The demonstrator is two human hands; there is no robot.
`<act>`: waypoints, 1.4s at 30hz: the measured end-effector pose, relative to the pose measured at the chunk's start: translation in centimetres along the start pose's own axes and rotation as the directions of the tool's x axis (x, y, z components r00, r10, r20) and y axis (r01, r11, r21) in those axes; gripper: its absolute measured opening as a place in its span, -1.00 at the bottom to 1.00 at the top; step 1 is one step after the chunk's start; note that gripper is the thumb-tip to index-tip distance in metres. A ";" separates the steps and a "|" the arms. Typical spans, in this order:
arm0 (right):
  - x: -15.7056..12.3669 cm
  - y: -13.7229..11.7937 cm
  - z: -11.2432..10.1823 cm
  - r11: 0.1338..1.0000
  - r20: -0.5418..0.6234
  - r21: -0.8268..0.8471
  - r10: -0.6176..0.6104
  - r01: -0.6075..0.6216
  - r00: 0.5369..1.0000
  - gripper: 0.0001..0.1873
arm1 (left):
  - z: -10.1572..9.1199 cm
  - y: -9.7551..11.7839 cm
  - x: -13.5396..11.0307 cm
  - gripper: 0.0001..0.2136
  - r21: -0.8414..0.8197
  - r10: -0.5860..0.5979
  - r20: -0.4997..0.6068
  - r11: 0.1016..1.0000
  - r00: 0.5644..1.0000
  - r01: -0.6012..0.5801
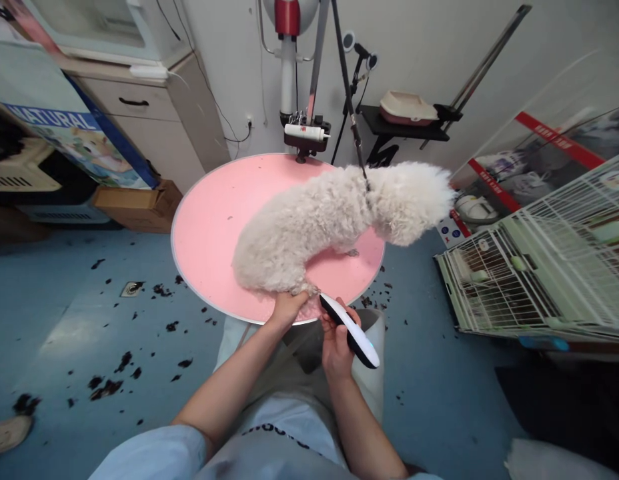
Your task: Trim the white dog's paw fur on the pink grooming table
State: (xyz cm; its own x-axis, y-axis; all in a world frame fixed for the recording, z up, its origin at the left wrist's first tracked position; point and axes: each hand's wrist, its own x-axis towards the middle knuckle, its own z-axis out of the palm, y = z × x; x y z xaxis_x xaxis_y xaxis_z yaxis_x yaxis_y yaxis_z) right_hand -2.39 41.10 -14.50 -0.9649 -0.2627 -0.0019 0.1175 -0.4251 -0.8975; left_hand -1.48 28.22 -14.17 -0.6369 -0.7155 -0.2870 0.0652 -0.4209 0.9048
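Observation:
A fluffy white dog (334, 217) stands on a round pink grooming table (214, 220), its head toward the right and a leash running up from its neck to a pole. My left hand (288, 308) is closed around the dog's hind leg at the table's near edge. Just to its right, my right hand (336, 343) grips a black and white electric clipper (350, 329), whose tip points at that same hind leg.
Dark fur clippings (107, 388) litter the blue floor on the left. A white wire cage (549, 260) stands at the right. A cardboard box (139, 207) and a cabinet (154, 113) sit at the back left. A dryer stand (288, 60) rises behind the table.

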 end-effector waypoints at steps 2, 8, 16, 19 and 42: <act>0.1 0.0 -0.2 0.999 0.021 0.007 0.034 -0.034 0.999 -0.53 | 0.0 0.2 -0.1 -0.89 -0.007 0.000 0.013 1.000 1.000 0.000; 0.1 0.3 -0.1 0.993 0.049 0.047 0.103 -0.105 0.993 -0.50 | -0.1 0.3 -0.2 -0.93 -0.048 -0.035 0.038 0.998 0.999 0.037; 1.1 0.0 0.1 0.914 -0.069 0.307 0.300 -0.265 0.952 -0.55 | -0.3 0.1 0.0 -0.91 -0.069 -0.037 0.050 0.997 0.998 0.040; 1.1 0.0 0.3 0.900 -0.057 0.329 0.320 -0.284 0.946 -0.54 | -0.5 -0.1 0.2 -0.91 -0.043 -0.062 0.041 0.997 0.997 0.063; 1.5 -1.9 -1.0 0.869 0.325 -0.292 -0.302 0.399 0.896 -0.58 | -0.5 0.2 0.1 -0.93 0.038 -0.099 0.027 0.994 0.995 0.098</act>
State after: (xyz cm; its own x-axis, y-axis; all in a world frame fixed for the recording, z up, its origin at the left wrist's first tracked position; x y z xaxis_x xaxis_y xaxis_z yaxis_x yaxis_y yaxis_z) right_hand -4.30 42.37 -13.28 -0.8238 -0.3888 0.4126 -0.3512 -0.2212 -0.9098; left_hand -1.11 27.83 -14.17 -0.6611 -0.6549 -0.3660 -0.0266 -0.4670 0.8838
